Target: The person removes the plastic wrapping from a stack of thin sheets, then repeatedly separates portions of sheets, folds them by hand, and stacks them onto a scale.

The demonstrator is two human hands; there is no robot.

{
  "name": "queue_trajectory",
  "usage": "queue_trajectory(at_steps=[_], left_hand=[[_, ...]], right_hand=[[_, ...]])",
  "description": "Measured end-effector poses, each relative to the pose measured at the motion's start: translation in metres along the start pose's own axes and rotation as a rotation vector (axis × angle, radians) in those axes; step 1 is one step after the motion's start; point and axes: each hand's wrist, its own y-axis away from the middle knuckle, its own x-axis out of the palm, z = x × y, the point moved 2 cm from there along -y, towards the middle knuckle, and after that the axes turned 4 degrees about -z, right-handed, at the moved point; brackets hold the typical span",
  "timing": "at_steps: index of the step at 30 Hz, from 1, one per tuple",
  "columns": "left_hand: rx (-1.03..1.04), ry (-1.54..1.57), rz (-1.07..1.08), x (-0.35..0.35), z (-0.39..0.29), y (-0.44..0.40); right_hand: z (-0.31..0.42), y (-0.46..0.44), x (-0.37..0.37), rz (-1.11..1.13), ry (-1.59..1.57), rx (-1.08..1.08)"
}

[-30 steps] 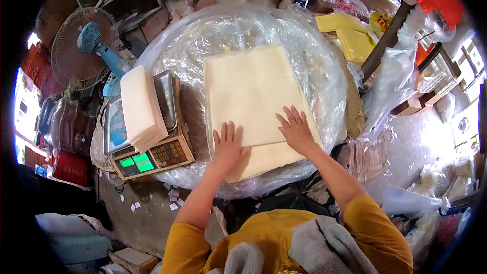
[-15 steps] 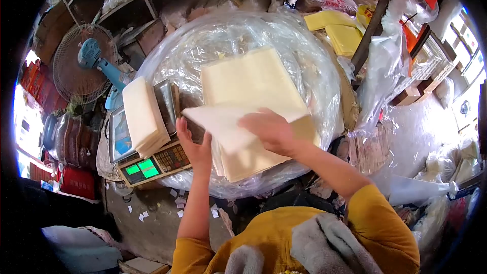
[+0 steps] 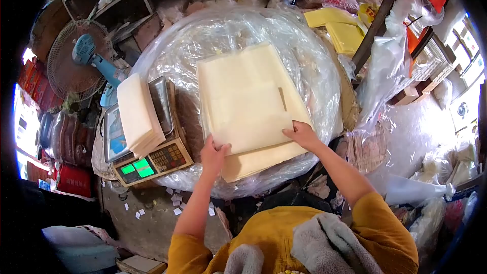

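Note:
Cream-coloured sheets (image 3: 238, 81) lie in a flat stack on a round surface covered with clear plastic (image 3: 177, 40). A smaller cream sheet (image 3: 251, 132) rests across the near part of the stack. My left hand (image 3: 214, 155) pinches its near left corner between thumb and fingers. At its right edge, my right hand (image 3: 300, 136) grips it the same way. More cream sheets (image 3: 138, 114), folded or narrow, sit piled on the tray of a digital scale (image 3: 152, 165) left of the stack.
A blue fan (image 3: 83, 50) stands at the far left. Yellow packets (image 3: 345, 36) lie at the back right, near a dark post (image 3: 375, 28) and hanging plastic (image 3: 383, 71). Bundled paper (image 3: 368, 149) is at the right. Small white scraps (image 3: 177, 204) dot the floor.
The smaller sheet, lifted and tilted half a second ago, now lies flatter over the stack. My left hand has moved right and closed on its corner; my right hand has moved to its right edge.

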Motion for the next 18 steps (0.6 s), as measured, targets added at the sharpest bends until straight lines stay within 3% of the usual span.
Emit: queue_trajectory(at_steps=[3,6,8,11,14,18], left_hand=[[0.327,-0.690,-0.279,0.014,-0.018,0.002],[0.649,-0.985,0.068,0.035,-0.002,0.000],[0.630,-1.027,0.093,0.039,-0.007,0.007],[0.662,-1.037,0.094,0.038,-0.013,0.005],[0.723,-0.999,0.112,0.032,-0.005,-0.010],[0.805,-0.807,0.205,-0.003,-0.006,-0.026]], right_hand=[[0.004,-0.008,0.007,-0.086,0.011,-0.062],[0.019,-0.007,0.007,-0.124,0.185,-0.032],[0.025,-0.004,0.008,-0.174,0.188,-0.114],[0.075,0.011,0.003,-0.241,0.722,-0.585],[0.074,0.010,0.008,0.047,0.915,-0.478],[0.043,-0.002,-0.009,0.159,0.846,-0.658]])
